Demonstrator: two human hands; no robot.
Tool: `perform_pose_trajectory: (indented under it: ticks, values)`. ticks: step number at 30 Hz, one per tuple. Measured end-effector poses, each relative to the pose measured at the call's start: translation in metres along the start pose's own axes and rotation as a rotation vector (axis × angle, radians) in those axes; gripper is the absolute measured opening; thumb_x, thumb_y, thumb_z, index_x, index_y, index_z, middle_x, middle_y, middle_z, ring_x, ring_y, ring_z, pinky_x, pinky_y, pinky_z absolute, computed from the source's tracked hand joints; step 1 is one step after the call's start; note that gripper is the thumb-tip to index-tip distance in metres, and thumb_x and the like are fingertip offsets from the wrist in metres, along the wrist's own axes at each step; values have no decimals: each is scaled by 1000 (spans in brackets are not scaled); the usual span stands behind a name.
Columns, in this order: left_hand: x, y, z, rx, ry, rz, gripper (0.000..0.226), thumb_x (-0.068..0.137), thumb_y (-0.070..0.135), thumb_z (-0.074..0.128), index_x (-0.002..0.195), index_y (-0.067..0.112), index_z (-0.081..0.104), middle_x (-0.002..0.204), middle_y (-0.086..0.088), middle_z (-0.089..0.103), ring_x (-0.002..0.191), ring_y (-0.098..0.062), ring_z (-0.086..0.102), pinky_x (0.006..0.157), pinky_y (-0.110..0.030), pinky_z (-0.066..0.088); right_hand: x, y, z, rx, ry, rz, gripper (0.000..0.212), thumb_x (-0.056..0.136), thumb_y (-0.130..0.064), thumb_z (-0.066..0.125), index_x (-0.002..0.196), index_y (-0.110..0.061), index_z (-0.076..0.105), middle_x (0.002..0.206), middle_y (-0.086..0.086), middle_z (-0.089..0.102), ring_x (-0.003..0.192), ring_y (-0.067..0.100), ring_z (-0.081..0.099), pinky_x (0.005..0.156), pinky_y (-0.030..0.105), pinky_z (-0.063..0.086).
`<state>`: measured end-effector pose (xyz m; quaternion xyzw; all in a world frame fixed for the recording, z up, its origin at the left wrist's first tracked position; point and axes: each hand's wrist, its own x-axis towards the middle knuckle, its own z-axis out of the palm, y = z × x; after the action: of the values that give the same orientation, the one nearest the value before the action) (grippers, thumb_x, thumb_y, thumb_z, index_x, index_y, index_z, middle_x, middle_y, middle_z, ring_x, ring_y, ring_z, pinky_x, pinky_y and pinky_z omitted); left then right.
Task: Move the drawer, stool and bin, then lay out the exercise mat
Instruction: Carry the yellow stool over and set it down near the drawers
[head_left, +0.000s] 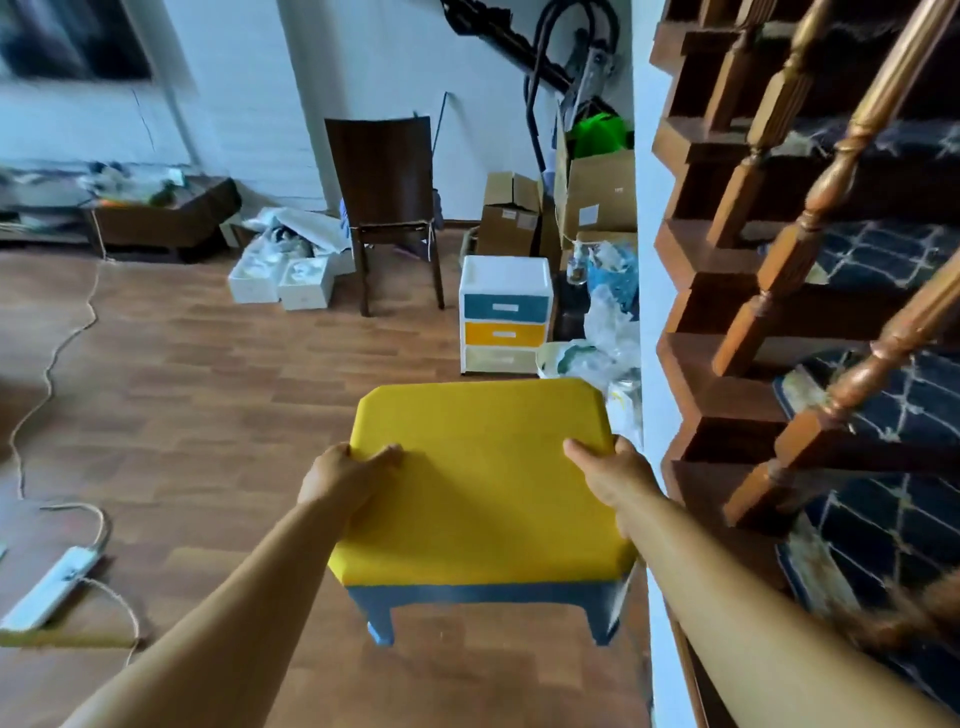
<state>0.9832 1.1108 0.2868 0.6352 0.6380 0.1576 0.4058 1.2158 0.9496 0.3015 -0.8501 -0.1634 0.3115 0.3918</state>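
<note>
A stool (483, 483) with a yellow padded seat and blue legs is in front of me, above the wooden floor. My left hand (343, 475) grips its left edge, thumb on top of the seat. My right hand (615, 475) grips its right edge the same way. Beyond the stool stands a small white drawer unit (505, 314) with a blue, a yellow and a cream drawer, near the wall corner. No bin or exercise mat is clearly visible.
A dark wooden chair (387, 208) stands behind the drawer unit, with cardboard boxes (592, 202) and plastic bags (608, 332) to its right. A wooden staircase (779, 312) fills the right side. A power strip (52, 587) and cable lie on the floor at left.
</note>
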Motion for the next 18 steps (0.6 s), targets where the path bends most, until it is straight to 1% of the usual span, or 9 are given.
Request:
perform_pose_trajectory:
  ticks: [2, 5, 7, 10, 13, 15, 16, 18]
  values:
    - [46, 17, 2, -25, -27, -17, 67, 73, 60, 68, 121, 16, 58, 102, -7, 64, 89, -29, 60, 78, -37, 51, 39, -24, 13, -9, 5, 13, 77, 83, -54, 60, 142, -12, 34, 141, 14, 47, 123, 34, 50, 99, 42, 44]
    - [98, 43, 4, -38, -64, -13, 64, 73, 57, 70, 121, 16, 58, 97, -5, 60, 84, -26, 57, 75, -34, 48, 86, -57, 25, 4, 16, 27, 78, 84, -54, 59, 144, -12, 32, 142, 14, 46, 123, 34, 50, 95, 40, 44]
    - [133, 62, 5, -25, -58, -14, 66, 74, 57, 70, 122, 14, 57, 105, -9, 62, 85, -27, 55, 77, -35, 47, 116, -78, 34, 45, 23, 34, 76, 84, -52, 59, 144, -12, 32, 141, 13, 46, 122, 34, 50, 90, 38, 44]
    - [193, 93, 13, -27, -75, -24, 70, 74, 55, 70, 128, 13, 54, 119, -13, 62, 97, -32, 59, 87, -40, 50, 171, -107, 49, 73, 14, 49, 74, 84, -52, 59, 142, -14, 33, 139, 13, 47, 120, 34, 51, 85, 36, 42]
    - [245, 119, 28, -15, -82, -32, 71, 75, 54, 70, 130, 13, 52, 122, -14, 61, 105, -34, 58, 90, -42, 49, 228, -126, 59, 64, 17, 62, 69, 84, -52, 58, 139, -16, 37, 135, 12, 49, 116, 33, 52, 80, 36, 41]
    - [284, 133, 45, -14, -90, -56, 73, 76, 54, 69, 133, 13, 50, 125, -14, 59, 108, -35, 57, 92, -43, 49, 274, -137, 69, 43, 2, 71, 68, 86, -52, 56, 140, -16, 36, 136, 13, 48, 117, 34, 50, 78, 36, 39]
    - [301, 137, 53, -16, -88, -75, 74, 76, 54, 69, 134, 13, 48, 127, -14, 59, 109, -36, 57, 94, -44, 48, 294, -141, 74, 13, 3, 77, 68, 87, -51, 54, 141, -16, 34, 138, 13, 46, 120, 34, 48, 80, 37, 39]
    - [344, 150, 75, -24, -97, -109, 74, 76, 52, 70, 135, 13, 48, 126, -15, 59, 109, -36, 57, 96, -47, 47, 347, -153, 84, -43, -30, 71, 69, 89, -51, 51, 145, -16, 29, 144, 14, 42, 125, 35, 45, 89, 39, 40]
